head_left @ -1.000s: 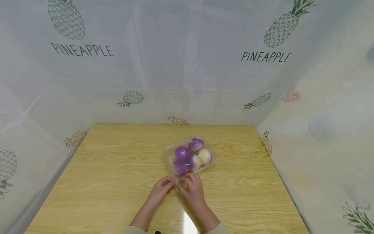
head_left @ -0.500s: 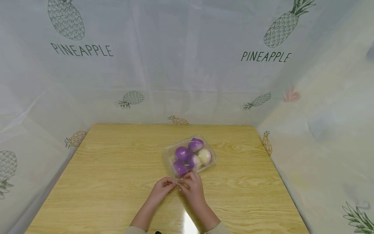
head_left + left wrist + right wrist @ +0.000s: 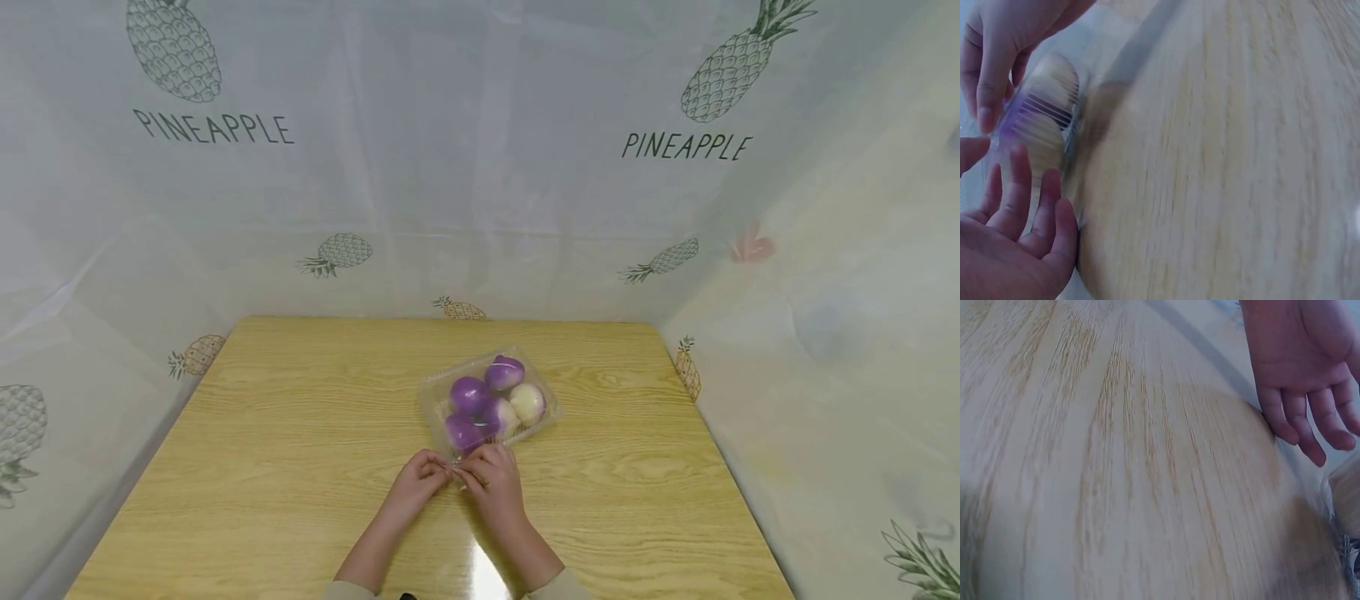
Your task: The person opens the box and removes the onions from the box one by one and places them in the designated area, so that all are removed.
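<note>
On the wooden table lies a clear plastic clamshell box [image 3: 432, 400], turned at a slant, with several purple-and-white round vegetables like turnips [image 3: 468, 396] inside. At its near corner my left hand [image 3: 417, 479] pinches the plastic edge between thumb and forefinger. My right hand [image 3: 495, 483] pinches the same corner from the other side, its fingertips almost meeting the left ones. In the left wrist view, the left hand's other fingers [image 3: 1050, 187] are loosely spread beside the box. The right wrist view shows the left hand [image 3: 1310, 381] but hides the right. Fingers partly cover the gripped edge.
The wooden table [image 3: 315, 392] stretches to both sides of the box. A pale curtain [image 3: 480, 192] printed with pineapples hangs behind it and along both sides. Light glares off the table's front.
Fingertips of both hands have drawn slightly closer together at the box's near corner. The box and the vegetables stay in place.
</note>
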